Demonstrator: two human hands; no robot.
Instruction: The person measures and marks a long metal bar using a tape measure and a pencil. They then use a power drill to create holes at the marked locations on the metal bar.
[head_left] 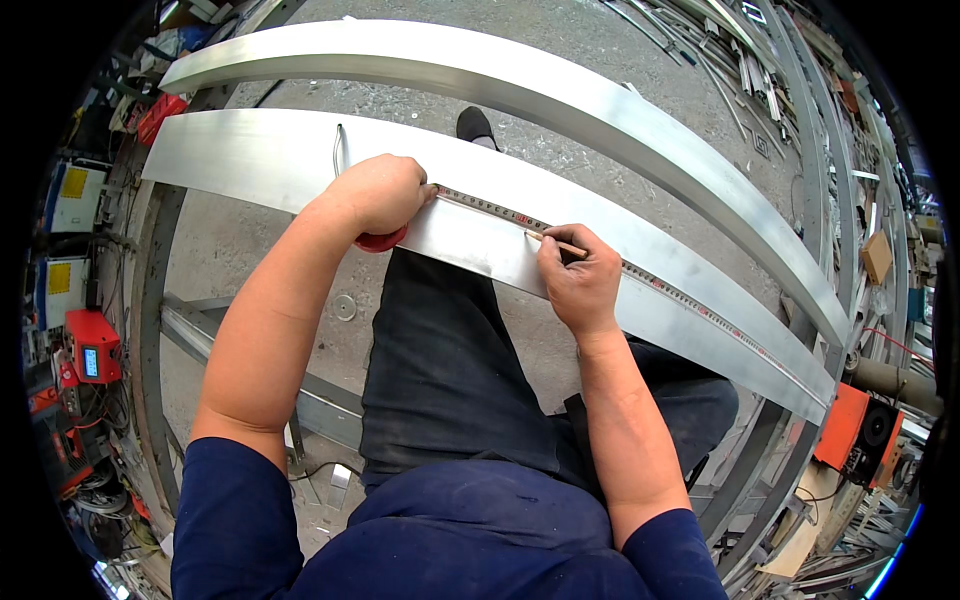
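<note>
A broad silvery metal beam [470, 160] lies across in front of me. Along it runs the extended blade of a tape measure [490, 206], out to the beam's right end. My left hand [382, 193] is closed around the tape measure's red case, which shows only partly below the palm at the beam's near edge. In my right hand [587, 272] I grip a pencil [570, 248], its tip on the metal just beside the blade. A thin bent metal rod or handle [338, 150] rests on the beam left of my left hand.
Beyond lies a second metal beam [480, 65], parallel to the first. Steel frame posts [152, 320] support both ends. A red device with a small screen [93, 345] stands at left, an orange machine [860, 430] at right. Metal offcuts [740, 70] lie at far right.
</note>
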